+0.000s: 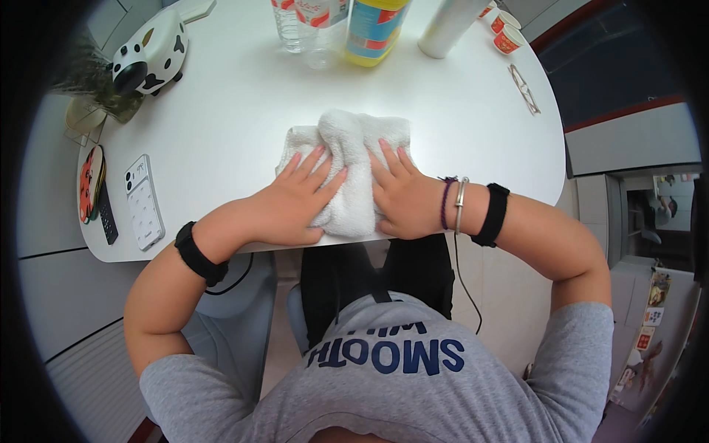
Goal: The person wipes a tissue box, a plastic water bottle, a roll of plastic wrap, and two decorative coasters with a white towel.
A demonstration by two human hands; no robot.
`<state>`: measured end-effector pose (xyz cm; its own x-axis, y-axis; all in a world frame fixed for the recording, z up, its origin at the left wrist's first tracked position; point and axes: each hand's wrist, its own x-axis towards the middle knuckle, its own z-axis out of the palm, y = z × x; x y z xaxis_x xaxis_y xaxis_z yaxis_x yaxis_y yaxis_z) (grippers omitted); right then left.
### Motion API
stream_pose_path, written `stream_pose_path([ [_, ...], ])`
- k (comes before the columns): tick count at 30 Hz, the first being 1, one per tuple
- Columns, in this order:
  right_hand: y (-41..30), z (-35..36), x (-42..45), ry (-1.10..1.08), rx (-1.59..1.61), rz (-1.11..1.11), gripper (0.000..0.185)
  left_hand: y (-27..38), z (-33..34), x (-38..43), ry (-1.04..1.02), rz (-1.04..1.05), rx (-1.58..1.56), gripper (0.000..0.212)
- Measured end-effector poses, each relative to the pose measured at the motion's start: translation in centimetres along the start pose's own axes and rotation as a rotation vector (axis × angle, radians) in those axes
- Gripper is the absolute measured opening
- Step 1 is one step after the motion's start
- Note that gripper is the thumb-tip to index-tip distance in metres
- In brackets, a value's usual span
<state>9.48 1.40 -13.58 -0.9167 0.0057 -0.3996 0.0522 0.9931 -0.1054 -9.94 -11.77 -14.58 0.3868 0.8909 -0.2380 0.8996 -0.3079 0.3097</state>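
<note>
A white terry towel [349, 183] lies bunched near the front edge of the white table [232, 122], with a thick raised fold running down its middle. My left hand [293, 202] rests flat on the towel's left part, fingers spread and thumb near the table edge. On the right part lies my right hand [401, 191], palm down with its fingers apart. Neither hand grasps the cloth; both press or rest on it from above. The towel's parts beneath my palms are hidden.
At the back stand clear plastic bottles [322, 33], a yellow-liquid jug [374, 33] and a white cylinder [451, 27]. Paper cups [508, 39] and eyeglasses [524, 88] are at right. At left are a cow-patterned box [160, 52], a phone [144, 202] and a remote control [107, 216].
</note>
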Motion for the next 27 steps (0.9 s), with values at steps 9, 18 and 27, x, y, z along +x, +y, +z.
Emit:
stream_pose_path([
  [9, -0.8, -3.5, 9.6, -0.039, -0.033, -0.017, 0.076, -5.4, -2.5, -3.9, -0.101, -0.271, -0.002, 0.086],
  [18, -0.3, -6.9, 19.2, -0.020, -0.103, 0.117, 0.067, -12.5, -4.8, -4.2, -0.118, -0.569, 0.005, 0.086],
  [27, 2.2, -9.9, 26.9, 0.060, 0.086, 0.211, 0.067, -22.7, -4.8, -3.5, 0.036, -0.597, -0.036, 0.084],
])
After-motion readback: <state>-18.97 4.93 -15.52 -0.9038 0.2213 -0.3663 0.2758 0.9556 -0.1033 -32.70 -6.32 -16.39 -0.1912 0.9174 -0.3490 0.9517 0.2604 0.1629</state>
